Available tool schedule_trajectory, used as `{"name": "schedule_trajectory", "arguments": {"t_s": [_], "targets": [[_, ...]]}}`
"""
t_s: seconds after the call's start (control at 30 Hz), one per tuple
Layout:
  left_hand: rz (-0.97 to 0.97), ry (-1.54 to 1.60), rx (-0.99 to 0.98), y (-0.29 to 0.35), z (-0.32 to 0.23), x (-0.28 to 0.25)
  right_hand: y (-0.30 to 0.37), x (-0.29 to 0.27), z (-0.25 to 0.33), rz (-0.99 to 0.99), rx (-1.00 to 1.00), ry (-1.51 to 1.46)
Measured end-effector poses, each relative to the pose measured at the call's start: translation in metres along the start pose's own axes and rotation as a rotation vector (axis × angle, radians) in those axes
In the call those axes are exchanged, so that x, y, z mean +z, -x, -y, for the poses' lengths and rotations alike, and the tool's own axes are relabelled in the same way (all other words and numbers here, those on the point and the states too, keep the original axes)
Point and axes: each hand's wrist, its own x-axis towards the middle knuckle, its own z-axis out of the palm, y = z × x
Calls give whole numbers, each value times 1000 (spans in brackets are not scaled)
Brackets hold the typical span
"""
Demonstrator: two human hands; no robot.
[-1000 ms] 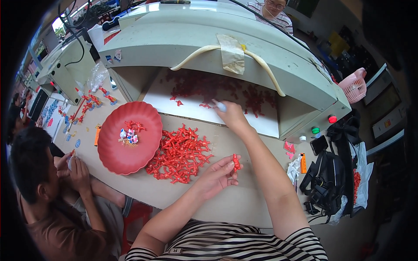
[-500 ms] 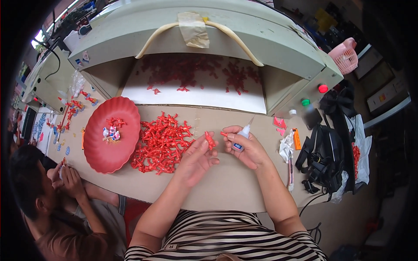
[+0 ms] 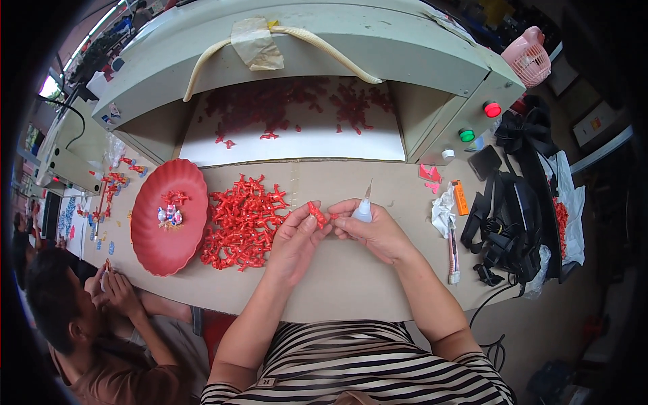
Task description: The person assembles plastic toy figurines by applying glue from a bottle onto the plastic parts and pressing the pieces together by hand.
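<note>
Between the fingertips of my left hand (image 3: 295, 244) is a small glossy red figurine (image 3: 316, 214), held upright over the table. My right hand (image 3: 378, 235) grips a small white glue bottle (image 3: 363, 210) with a thin needle tip pointing up and away. The thumb and forefinger of that hand are pinched together against the figurine's right side; the small red piece seen there earlier is now hidden. Left of my hands lies a heap of similar red figurines (image 3: 239, 226). Beyond it stands a red scalloped tray (image 3: 145, 229) holding a few red and white-blue figures.
A pale metal booth (image 3: 445, 115) with more red pieces inside stands at the back. On the right lie an orange box (image 3: 460, 197), crumpled tissue (image 3: 442, 210), a brush-like tool (image 3: 453, 260) and black straps (image 3: 506, 223). A co-worker (image 3: 57, 304) sits at the left.
My hands have come together: the right fingertips moved left to the figurine, bringing the small red piece they held. The glue bottle came along, its needle more upright. The whole view shifted slightly.
</note>
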Motion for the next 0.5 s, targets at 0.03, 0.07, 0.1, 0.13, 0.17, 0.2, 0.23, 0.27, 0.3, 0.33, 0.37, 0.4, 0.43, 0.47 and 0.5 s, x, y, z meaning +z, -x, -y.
{"name": "schedule_trajectory", "arguments": {"t_s": [0.03,0.07,0.1,0.13,0.17,0.2,0.23,0.27,0.3,0.33,0.37,0.4,0.43,0.47,0.5], "targets": [[-15,-14,18,0,0,1,0,0,0,-1,-1,-5],[-15,-17,13,0,1,3,0,0,0,4,-9,12],[-30,-3,42,0,1,5,0,0,1,8,-18,30],[-46,12,70,0,1,7,0,1,1,6,-18,26],[-45,11,66,0,0,7,0,1,1,2,-8,-2],[-21,6,73,0,-1,7,0,2,0,-1,2,-30],[3,2,80,0,-1,7,0,1,0,-4,2,-32],[1,2,80,0,0,5,-1,1,-1,-28,10,-27],[-5,-36,77,0,2,3,-1,1,-2,-50,18,-22],[-12,-73,74,0,4,1,-1,1,-2,-49,20,-22],[-14,-72,75,0,4,1,-1,1,-1,-63,27,-8],[-12,-69,71,0,4,1,-1,1,-1,-76,34,6],[-10,-66,67,0,4,2,-1,1,-2,-74,36,7],[-11,-66,68,0,4,3,-1,1,-3,-85,31,0],[-29,-62,61,0,4,4,-1,1,-4,-95,25,-7]]}}
